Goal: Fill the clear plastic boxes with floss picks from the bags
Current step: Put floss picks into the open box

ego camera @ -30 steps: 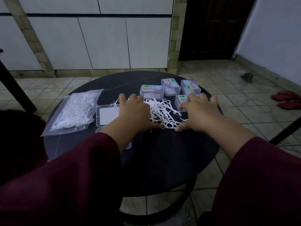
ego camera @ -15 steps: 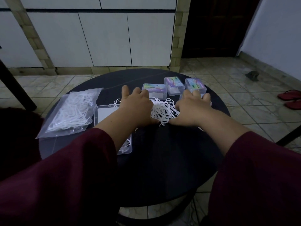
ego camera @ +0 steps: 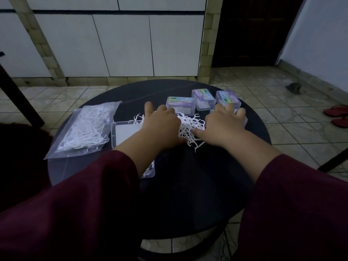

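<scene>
A loose pile of white floss picks (ego camera: 189, 127) lies on the round black table (ego camera: 188, 178). My left hand (ego camera: 162, 125) presses against the pile's left side and my right hand (ego camera: 224, 125) against its right side, fingers bent over the far edge, fingertips hidden. My right thumb lies on the picks. An open clear plastic box (ego camera: 124, 132) sits left of the pile, partly under my left forearm, with a few picks in its near half. A clear bag of floss picks (ego camera: 86, 129) lies further left.
Three closed clear boxes with coloured labels (ego camera: 179, 102) (ego camera: 203, 97) (ego camera: 227, 98) stand in a row just beyond my hands. A fourth box is mostly hidden under my right hand. Red sandals (ego camera: 337, 115) lie on the tiled floor at the right.
Both hands have drawn closer together, squeezing the scattered floss picks into a tighter, narrower heap between them. The view has shifted slightly.
</scene>
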